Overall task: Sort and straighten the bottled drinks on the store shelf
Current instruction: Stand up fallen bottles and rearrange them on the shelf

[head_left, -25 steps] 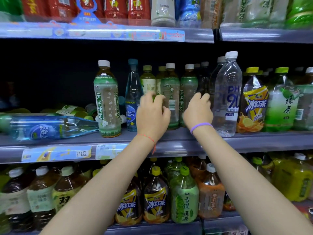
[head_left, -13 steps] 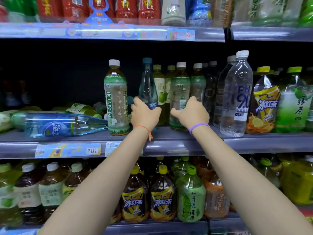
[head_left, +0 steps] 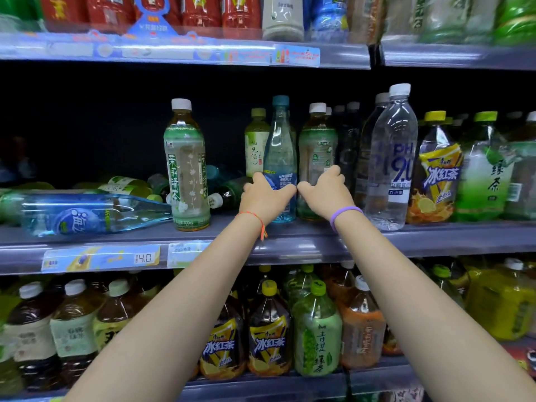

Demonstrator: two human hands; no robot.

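Store shelving fills the frame, and the middle shelf (head_left: 290, 242) carries mixed drinks. At centre frame a slim blue bottle (head_left: 280, 158) is gripped low down by the left hand (head_left: 265, 198). Just right of it, a green tea bottle (head_left: 317, 152) is held by the right hand (head_left: 326, 192). At left, another blue bottle (head_left: 87, 216) is seen lying flat.

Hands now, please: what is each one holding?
Left hand: grips the blue bottle.
Right hand: grips the green tea bottle.
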